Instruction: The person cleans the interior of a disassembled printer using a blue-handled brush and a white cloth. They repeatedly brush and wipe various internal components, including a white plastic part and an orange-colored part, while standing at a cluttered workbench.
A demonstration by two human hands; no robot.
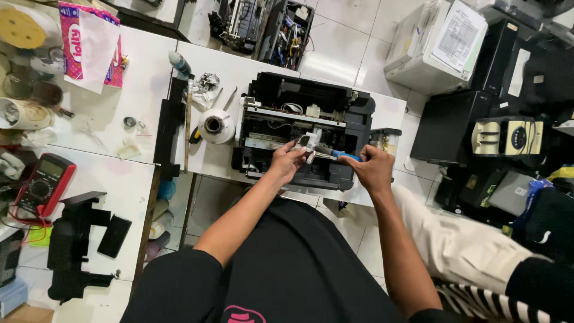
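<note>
An opened black printer with its cover off sits on a white table in front of me. My left hand holds a small white and grey part over the printer's front. My right hand grips a screwdriver with a blue handle, and its shaft points left into that part. Both hands hover just above the printer's front edge.
A white tape roll and a black panel lie left of the printer. A red multimeter and black plastic parts are on the left table. More printers stand on the floor at the right. Another person's leg is at my right.
</note>
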